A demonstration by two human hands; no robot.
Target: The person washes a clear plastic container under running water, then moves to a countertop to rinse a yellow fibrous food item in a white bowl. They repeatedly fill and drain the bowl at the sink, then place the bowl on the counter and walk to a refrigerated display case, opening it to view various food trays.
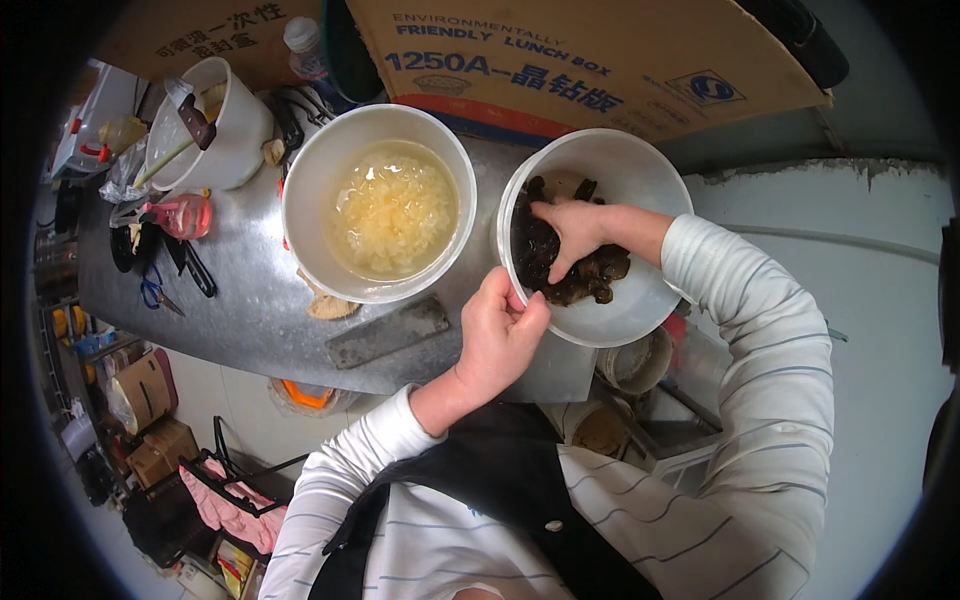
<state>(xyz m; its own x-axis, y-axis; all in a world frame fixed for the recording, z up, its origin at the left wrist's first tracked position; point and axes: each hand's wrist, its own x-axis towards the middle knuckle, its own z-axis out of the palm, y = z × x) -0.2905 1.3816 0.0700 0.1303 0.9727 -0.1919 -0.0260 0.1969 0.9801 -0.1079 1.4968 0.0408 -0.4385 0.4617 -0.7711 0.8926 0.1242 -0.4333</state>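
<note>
My left hand [501, 330] pinches the near-left rim of a white plastic bucket [652, 180], which tilts towards the left at the right end of the steel table. Inside it, my right hand [581, 231] reaches into a heap of wet, dark brown fungus [604, 274] that looks like wood ear. Its thumb and forefinger are spread over the pieces; the other fingers are mostly hidden, so whether it grips any cannot be told. To the left stands a second white bucket [300, 195], holding pale yellow, frilly pieces [394, 214] in liquid.
The steel table [247, 300] bears a flat dark slab [388, 331], blue-handled scissors [157, 292], a black-handled knife [196, 270], a pink spray bottle [187, 216] and a white tub [244, 142] with a cleaver [196, 124] at its rim. A cardboard sheet [600, 45] stands behind.
</note>
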